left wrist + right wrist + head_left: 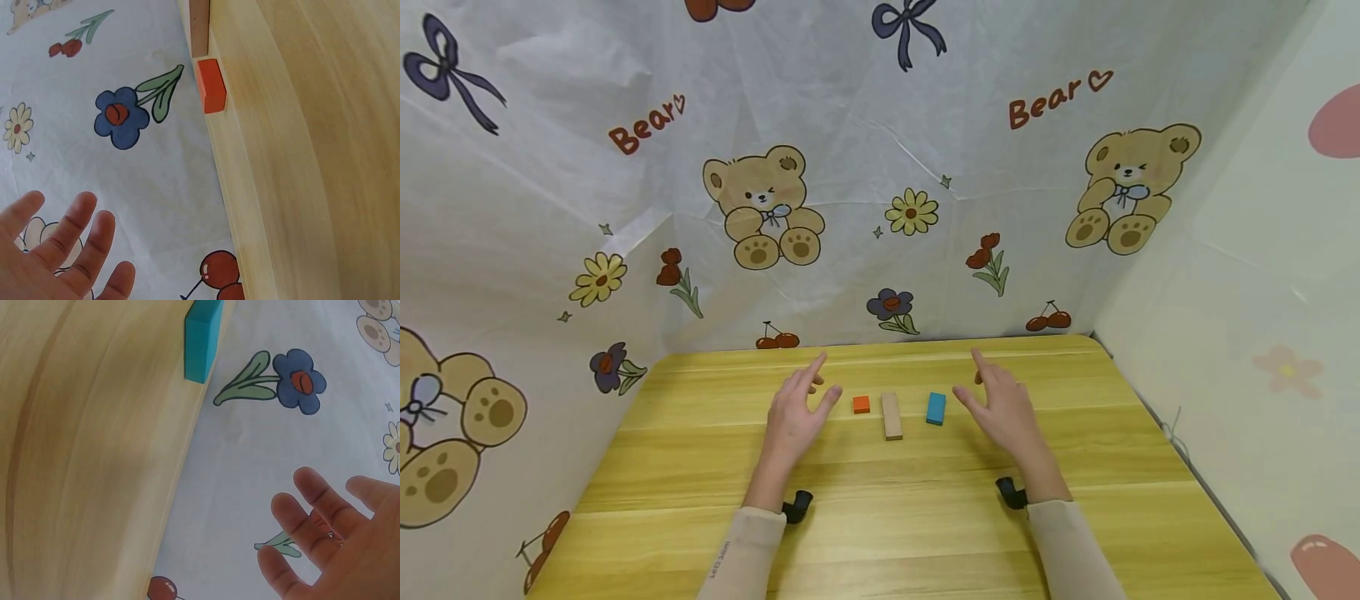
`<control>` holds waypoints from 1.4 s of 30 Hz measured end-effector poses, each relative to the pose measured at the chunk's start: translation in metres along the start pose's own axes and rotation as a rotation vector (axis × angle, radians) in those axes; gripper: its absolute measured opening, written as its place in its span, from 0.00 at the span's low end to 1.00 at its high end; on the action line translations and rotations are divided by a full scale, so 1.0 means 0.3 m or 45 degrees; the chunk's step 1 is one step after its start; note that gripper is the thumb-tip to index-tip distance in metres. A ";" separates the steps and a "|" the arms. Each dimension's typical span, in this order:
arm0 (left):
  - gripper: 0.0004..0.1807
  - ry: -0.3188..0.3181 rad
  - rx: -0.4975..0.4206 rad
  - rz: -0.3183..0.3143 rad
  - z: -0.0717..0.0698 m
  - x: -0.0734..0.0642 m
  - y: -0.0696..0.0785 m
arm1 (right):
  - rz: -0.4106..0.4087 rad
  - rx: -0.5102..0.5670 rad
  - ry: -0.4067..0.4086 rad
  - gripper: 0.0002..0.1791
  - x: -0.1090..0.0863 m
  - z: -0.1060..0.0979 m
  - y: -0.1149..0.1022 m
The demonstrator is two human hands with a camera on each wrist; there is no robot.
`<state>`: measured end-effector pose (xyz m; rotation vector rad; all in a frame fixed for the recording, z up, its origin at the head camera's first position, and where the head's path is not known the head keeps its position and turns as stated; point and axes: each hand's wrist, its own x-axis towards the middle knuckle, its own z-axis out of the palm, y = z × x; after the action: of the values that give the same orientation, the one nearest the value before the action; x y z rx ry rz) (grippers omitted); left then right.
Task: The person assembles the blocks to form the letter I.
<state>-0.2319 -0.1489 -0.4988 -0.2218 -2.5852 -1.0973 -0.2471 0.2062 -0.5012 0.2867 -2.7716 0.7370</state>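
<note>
Three blocks lie apart on the wooden table: a small orange block, a long plain wood block in the middle and a blue block. My left hand is held to the left of the orange block, fingers spread and holding nothing. On the other side my right hand is just right of the blue block, its fingers loosely extended. The left wrist view shows the orange block beside one end of the wood block. In the right wrist view the blue block appears alone.
A wood-grain table fills the lower part of the head view. Behind it and at the sides hangs a pale sheet printed with bears and flowers. A thin cable runs by the table's right edge. Black wrist mounts show under both forearms.
</note>
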 end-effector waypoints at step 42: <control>0.34 -0.176 -0.114 -0.006 0.122 -0.027 0.042 | 0.010 0.038 -0.179 0.45 -0.007 0.063 -0.033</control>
<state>-0.2295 -0.1139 -0.5172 -0.3233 -2.6602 -1.2414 -0.2462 0.1885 -0.5132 0.3465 -2.8971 0.7894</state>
